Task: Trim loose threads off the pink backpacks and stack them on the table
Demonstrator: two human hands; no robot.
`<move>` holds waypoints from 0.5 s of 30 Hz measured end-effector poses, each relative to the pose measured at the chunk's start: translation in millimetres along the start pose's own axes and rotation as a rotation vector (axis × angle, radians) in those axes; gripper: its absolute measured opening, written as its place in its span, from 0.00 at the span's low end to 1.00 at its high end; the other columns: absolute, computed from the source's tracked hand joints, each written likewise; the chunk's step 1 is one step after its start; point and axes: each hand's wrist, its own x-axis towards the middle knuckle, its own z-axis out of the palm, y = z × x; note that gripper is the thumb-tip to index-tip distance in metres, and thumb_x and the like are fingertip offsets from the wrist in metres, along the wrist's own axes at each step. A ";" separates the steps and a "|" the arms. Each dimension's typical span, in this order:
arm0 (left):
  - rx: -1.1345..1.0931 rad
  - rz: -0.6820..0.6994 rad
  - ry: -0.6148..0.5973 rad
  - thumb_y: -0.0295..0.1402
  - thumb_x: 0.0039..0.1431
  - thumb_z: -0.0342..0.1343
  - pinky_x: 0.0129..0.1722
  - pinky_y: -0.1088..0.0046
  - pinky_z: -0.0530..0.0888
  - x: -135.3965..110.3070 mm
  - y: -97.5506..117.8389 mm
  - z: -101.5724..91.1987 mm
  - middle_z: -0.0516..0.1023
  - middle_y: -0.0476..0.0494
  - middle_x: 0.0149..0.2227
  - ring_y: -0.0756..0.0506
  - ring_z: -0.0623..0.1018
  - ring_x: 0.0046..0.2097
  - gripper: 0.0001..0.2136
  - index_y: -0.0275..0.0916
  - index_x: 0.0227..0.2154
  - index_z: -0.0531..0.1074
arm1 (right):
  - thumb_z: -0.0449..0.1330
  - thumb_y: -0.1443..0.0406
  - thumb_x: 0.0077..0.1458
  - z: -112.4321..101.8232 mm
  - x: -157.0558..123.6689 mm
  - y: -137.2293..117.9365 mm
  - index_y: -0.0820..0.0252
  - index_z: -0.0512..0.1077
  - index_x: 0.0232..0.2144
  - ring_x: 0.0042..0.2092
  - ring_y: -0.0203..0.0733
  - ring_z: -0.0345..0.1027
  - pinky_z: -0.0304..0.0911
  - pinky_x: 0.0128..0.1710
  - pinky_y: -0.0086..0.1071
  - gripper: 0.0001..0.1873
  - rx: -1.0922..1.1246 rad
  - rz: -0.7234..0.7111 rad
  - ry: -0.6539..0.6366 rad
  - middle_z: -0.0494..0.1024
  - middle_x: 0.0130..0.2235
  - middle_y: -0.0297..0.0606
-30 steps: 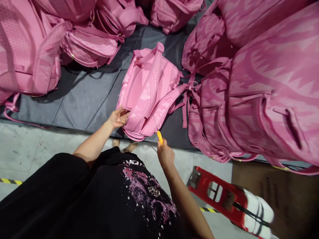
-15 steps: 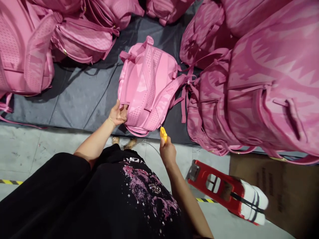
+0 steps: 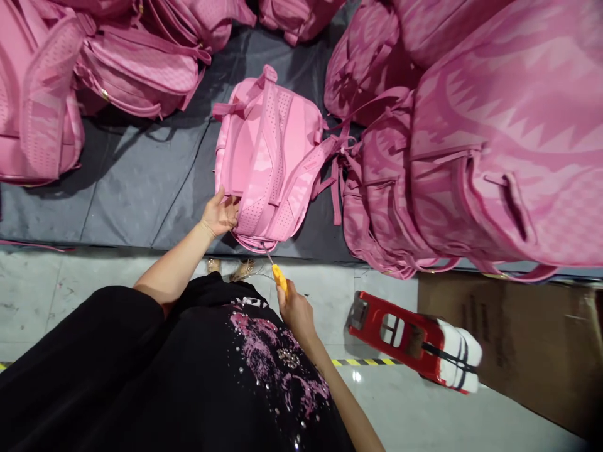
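Observation:
A pink backpack (image 3: 245, 150) lies on the dark grey cloth in front of me, its dotted shoulder straps facing up. At its lower left edge my left hand (image 3: 220, 215) is closed, gripping the side with the thumb on top. My right hand (image 3: 298, 309) is wrapped round a yellow-handled tool (image 3: 279, 278) with a thin metal tip. That tip reaches up to the backpack's bottom edge, by the looped pink trim there; whether it touches, I cannot tell. The tool's exact kind is unclear.
More pink backpacks crowd the table's left (image 3: 141, 72) and right (image 3: 471, 138) sides. The grey cloth-covered table (image 3: 136, 182) ends just before me. On the floor at right stand a red and white device (image 3: 414, 342) and brown cardboard (image 3: 522, 351).
My right hand has moved left and slightly down with the tool, from the backpack's lower right corner to the middle of its bottom edge. My left hand keeps its hold. The view has shifted slightly.

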 end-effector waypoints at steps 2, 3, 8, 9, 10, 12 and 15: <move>0.369 0.142 0.136 0.48 0.69 0.45 0.21 0.77 0.73 -8.4 -7.6 7.5 0.82 0.37 0.38 0.46 0.80 0.32 0.20 0.36 0.43 0.73 | 0.48 0.59 0.72 0.0 10.6 -6.8 0.59 0.69 0.54 0.35 0.44 0.76 0.52 0.31 0.30 0.17 0.009 0.002 -0.033 0.82 0.35 0.42; 0.570 0.243 0.220 0.47 0.69 0.46 0.28 0.72 0.78 -14.3 -14.8 11.4 0.81 0.34 0.44 0.43 0.82 0.39 0.20 0.36 0.47 0.73 | 0.47 0.59 0.72 -0.1 14.2 -8.6 0.59 0.68 0.55 0.35 0.44 0.76 0.53 0.31 0.30 0.18 0.016 0.003 -0.050 0.82 0.36 0.43; 1.378 0.576 0.203 0.29 0.59 0.57 0.70 0.50 0.56 -30.9 -69.9 20.8 0.53 0.37 0.73 0.33 0.50 0.74 0.30 0.40 0.65 0.63 | 0.44 0.57 0.73 2.9 20.1 -13.6 0.58 0.67 0.57 0.39 0.45 0.77 0.57 0.34 0.30 0.20 0.067 -0.010 -0.095 0.83 0.39 0.44; 1.584 0.584 0.114 0.26 0.57 0.55 0.72 0.48 0.47 -27.3 -78.7 20.1 0.49 0.38 0.74 0.34 0.45 0.75 0.31 0.40 0.66 0.63 | 0.45 0.57 0.73 3.9 20.5 -14.9 0.58 0.68 0.57 0.39 0.45 0.77 0.58 0.35 0.30 0.20 0.079 -0.010 -0.100 0.83 0.39 0.44; 1.758 0.587 0.039 0.23 0.55 0.53 0.72 0.46 0.42 -21.3 -85.3 19.3 0.48 0.37 0.74 0.34 0.43 0.75 0.33 0.40 0.66 0.63 | 0.46 0.57 0.72 4.8 21.0 -16.3 0.59 0.69 0.56 0.39 0.45 0.78 0.58 0.35 0.30 0.20 0.091 -0.005 -0.100 0.83 0.38 0.44; 1.897 0.590 -0.019 0.19 0.51 0.51 0.71 0.43 0.39 -5.1 -91.6 19.4 0.52 0.32 0.73 0.32 0.45 0.75 0.33 0.37 0.64 0.67 | 0.48 0.58 0.71 6.2 22.0 -18.5 0.60 0.71 0.54 0.39 0.46 0.78 0.60 0.35 0.30 0.19 0.120 0.013 -0.083 0.83 0.39 0.45; 1.815 0.658 0.013 0.19 0.46 0.52 0.69 0.39 0.45 18.1 -87.3 29.9 0.66 0.28 0.66 0.28 0.58 0.71 0.32 0.37 0.58 0.72 | 0.49 0.58 0.70 7.2 21.4 -18.7 0.60 0.73 0.52 0.40 0.45 0.79 0.61 0.35 0.29 0.18 0.188 0.028 -0.016 0.84 0.40 0.45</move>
